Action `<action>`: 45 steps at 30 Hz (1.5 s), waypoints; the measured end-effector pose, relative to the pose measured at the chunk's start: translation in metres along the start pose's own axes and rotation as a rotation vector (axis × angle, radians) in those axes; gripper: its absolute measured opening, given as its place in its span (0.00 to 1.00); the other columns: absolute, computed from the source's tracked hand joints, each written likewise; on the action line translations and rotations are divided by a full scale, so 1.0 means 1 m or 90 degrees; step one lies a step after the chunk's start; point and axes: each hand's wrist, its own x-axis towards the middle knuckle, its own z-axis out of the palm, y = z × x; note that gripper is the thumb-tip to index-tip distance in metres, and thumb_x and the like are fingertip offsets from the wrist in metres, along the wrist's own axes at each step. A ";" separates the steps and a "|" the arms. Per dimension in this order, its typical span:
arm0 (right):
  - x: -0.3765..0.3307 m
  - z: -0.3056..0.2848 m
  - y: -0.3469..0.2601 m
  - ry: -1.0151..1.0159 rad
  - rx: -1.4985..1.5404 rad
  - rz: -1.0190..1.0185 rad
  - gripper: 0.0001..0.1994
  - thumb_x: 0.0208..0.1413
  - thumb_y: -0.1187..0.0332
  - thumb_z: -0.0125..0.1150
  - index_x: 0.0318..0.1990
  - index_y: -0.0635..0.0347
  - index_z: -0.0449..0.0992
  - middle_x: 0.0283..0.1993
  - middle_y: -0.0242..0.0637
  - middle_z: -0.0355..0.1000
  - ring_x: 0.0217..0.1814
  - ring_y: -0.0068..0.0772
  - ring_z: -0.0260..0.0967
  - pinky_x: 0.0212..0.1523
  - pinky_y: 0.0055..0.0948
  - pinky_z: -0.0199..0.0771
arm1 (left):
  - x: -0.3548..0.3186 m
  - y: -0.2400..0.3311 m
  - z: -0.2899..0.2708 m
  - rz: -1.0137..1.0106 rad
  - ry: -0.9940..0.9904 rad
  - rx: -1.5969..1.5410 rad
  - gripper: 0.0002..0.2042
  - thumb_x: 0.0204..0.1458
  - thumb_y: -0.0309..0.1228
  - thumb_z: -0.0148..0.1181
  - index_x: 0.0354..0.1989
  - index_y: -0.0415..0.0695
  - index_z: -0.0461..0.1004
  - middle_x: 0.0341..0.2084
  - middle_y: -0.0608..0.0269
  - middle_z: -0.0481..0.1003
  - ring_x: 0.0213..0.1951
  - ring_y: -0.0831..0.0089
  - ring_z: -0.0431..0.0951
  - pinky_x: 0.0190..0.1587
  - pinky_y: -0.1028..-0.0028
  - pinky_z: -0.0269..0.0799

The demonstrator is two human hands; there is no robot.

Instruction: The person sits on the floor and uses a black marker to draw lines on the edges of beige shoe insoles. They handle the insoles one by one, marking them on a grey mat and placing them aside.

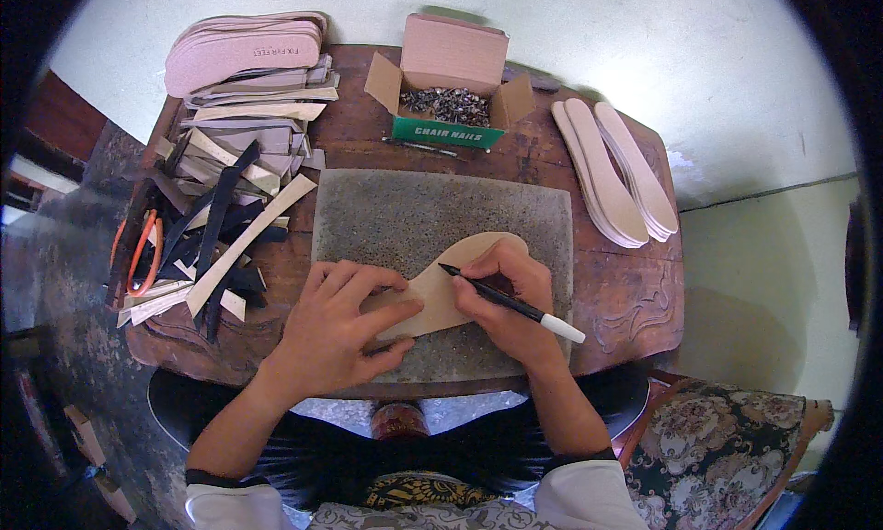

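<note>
A beige insole (438,298) lies aslant on a speckled grey slab (377,208) in front of me. My left hand (338,330) rests flat over its left end with the fingers spread, hiding part of it. Between the fingertips of my right hand (522,286) is a black marker (521,308), its white end pointing to the lower right. The marker's dark tip is at or just above the insole's surface near its middle; I cannot tell whether it touches.
An open green cardboard box (448,131) of nails stands at the back. Stacked beige insoles (602,176) lie at the right. Pink insoles (244,56) are piled at the far left, above cut strips (253,240) and orange-handled pliers (147,254). Everything sits on a carved wooden table (625,286).
</note>
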 end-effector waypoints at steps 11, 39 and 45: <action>-0.001 -0.002 0.006 0.039 0.030 0.033 0.09 0.47 0.74 0.74 0.32 0.62 0.77 0.32 0.38 0.75 0.32 0.29 0.75 0.34 0.28 0.75 | 0.000 -0.001 0.001 0.007 0.003 0.001 0.22 0.39 0.35 0.76 0.47 0.53 0.84 0.49 0.64 0.76 0.50 0.61 0.73 0.54 0.59 0.64; 0.001 -0.003 0.004 0.028 -0.009 0.028 0.09 0.45 0.75 0.73 0.31 0.62 0.76 0.32 0.40 0.74 0.34 0.35 0.74 0.35 0.31 0.75 | 0.000 -0.001 0.000 0.002 0.000 -0.002 0.22 0.39 0.35 0.77 0.47 0.54 0.84 0.49 0.65 0.76 0.50 0.61 0.73 0.54 0.60 0.64; 0.001 -0.002 0.004 0.027 -0.006 0.048 0.09 0.46 0.75 0.73 0.31 0.62 0.76 0.32 0.39 0.74 0.34 0.34 0.74 0.36 0.30 0.76 | 0.000 -0.001 0.001 0.003 0.004 0.002 0.22 0.39 0.35 0.77 0.47 0.54 0.84 0.49 0.65 0.76 0.50 0.61 0.73 0.54 0.60 0.64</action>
